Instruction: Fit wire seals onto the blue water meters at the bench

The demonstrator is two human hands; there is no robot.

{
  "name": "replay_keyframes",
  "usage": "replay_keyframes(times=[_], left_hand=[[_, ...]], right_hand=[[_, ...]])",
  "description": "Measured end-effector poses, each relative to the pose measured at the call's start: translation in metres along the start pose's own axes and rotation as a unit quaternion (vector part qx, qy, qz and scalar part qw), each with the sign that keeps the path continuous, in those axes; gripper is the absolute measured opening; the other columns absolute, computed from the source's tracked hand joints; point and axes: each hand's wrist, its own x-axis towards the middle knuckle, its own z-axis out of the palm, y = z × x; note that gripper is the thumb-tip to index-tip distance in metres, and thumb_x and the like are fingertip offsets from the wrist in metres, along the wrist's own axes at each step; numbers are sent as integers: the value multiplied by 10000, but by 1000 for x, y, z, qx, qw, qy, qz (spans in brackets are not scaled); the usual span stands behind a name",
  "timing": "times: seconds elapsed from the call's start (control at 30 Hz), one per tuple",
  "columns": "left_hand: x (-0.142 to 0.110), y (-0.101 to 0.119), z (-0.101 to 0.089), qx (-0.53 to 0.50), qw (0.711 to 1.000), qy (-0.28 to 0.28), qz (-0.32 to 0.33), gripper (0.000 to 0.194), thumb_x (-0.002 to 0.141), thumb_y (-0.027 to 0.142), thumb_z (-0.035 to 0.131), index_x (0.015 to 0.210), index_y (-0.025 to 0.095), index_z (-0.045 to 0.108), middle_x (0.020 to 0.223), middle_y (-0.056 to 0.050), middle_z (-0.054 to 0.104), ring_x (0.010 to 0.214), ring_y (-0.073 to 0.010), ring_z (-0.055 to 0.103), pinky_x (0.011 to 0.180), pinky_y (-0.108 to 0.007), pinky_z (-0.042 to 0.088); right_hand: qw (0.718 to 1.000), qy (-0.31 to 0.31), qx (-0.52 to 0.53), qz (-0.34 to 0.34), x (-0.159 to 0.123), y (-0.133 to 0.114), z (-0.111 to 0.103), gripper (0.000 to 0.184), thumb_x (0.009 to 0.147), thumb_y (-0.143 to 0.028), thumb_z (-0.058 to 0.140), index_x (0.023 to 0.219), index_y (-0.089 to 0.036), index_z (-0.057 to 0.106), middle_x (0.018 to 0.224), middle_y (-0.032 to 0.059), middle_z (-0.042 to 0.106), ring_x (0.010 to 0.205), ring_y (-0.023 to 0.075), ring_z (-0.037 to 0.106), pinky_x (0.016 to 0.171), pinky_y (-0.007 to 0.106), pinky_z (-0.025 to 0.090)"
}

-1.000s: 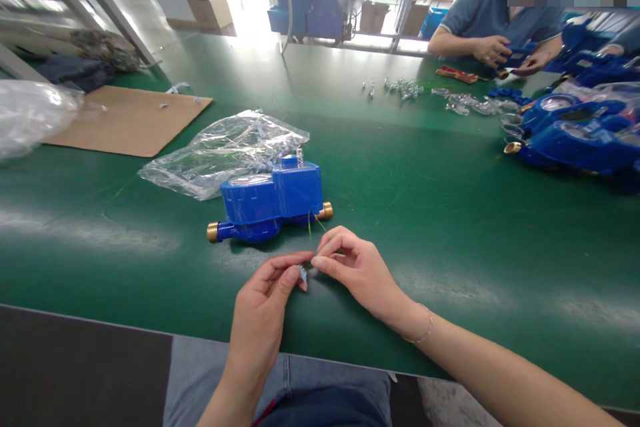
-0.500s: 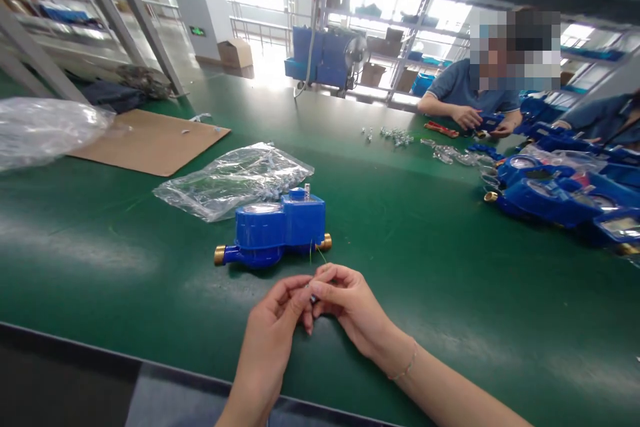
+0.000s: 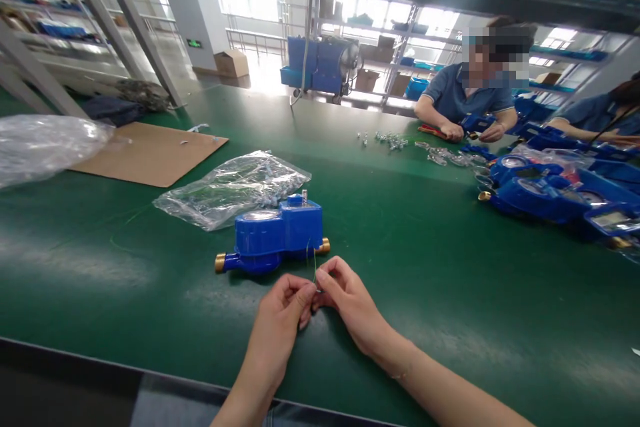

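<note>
A blue water meter (image 3: 277, 233) with brass threaded ends lies on the green table just beyond my hands. Thin yellow-green wire (image 3: 315, 263) runs up from my fingertips in front of its right brass end. My right hand (image 3: 353, 303) is closed in a pinch at the wire's lower part. Close against it, my left hand (image 3: 280, 320) pinches thumb to forefinger on something tiny; a pale bit shows between the two hands, but the fingers cover most of it. Behind the meter lies a clear plastic bag (image 3: 235, 183) with small bluish-grey pieces inside.
At left, a cardboard sheet (image 3: 155, 153) and more clear plastic (image 3: 45, 147). Small loose parts (image 3: 390, 141) lie farther back. Several blue meters (image 3: 545, 193) are heaped at right, near a co-worker (image 3: 465, 97) handling another. The table's front edge (image 3: 100, 365) runs below my hands.
My right fingertips have shifted slightly up and apart from the left ones, and the wire now stands more upright. The greyish piece between my fingers shows less. The view has tilted slightly.
</note>
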Motion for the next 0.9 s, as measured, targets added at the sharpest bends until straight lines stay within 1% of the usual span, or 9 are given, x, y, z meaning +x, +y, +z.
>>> replay_keyframes(times=[0.17,0.33,0.43,0.53,0.63,0.7,0.8,0.83,0.9], left_hand=[[-1,0,-2,-43,999,0,-8,311,814,448,628,732,158,550,539,61,422,482,-77,351,471,-219,256],[-5,3,4,156,973,103,133,145,816,329,639,808,188,605,785,-23,628,744,-163,568,703,-279,415],[-2,4,5,122,984,64,110,199,828,383,619,803,187,596,727,-10,606,682,-156,551,647,-268,412],[2,4,6,56,997,10,59,268,839,424,596,730,182,561,591,23,527,556,-129,475,542,-245,366],[2,5,8,132,981,57,128,172,828,350,628,794,184,596,755,-13,619,723,-155,561,701,-264,421],[4,5,8,135,979,70,135,156,810,334,655,836,187,611,795,-15,624,759,-154,562,730,-261,418],[8,1,6,-4,999,21,44,246,797,400,661,754,169,588,612,25,514,572,-112,448,549,-225,351],[9,1,5,-47,999,3,20,275,797,417,656,725,164,577,580,32,481,539,-104,411,516,-221,323],[9,0,4,-55,998,1,29,265,786,410,666,725,165,584,605,17,516,557,-116,442,531,-230,346]], right_hand=[[980,-36,-183,-69,2,-10,6,341,809,-486,661,776,-188,498,693,-20,523,639,129,530,612,267,467],[950,-42,-289,-114,-2,-10,2,301,902,-461,529,753,-205,473,694,-8,498,644,136,473,609,263,402],[926,-39,-349,-138,-6,-7,-5,296,929,-432,457,739,-205,462,709,0,479,639,134,417,616,273,349],[959,-63,-272,-51,-7,-3,-7,326,940,-418,373,688,-211,386,608,-36,373,532,113,313,530,261,280],[983,-109,-123,81,-4,-3,-8,326,952,-395,239,669,-234,254,522,-82,197,434,101,185,454,245,215],[975,-96,-198,31,-2,-7,-11,313,953,-389,248,685,-231,283,550,-63,272,468,112,260,493,258,266],[889,-65,-429,-144,0,-11,-15,265,924,-380,389,718,-213,390,709,4,425,649,148,374,651,301,330],[872,-68,-455,-166,0,-10,-16,256,912,-375,419,716,-212,404,730,10,431,677,154,374,683,309,332],[892,-81,-421,-142,2,-6,-15,296,921,-400,391,688,-218,379,668,-11,390,633,147,359,661,299,348]])
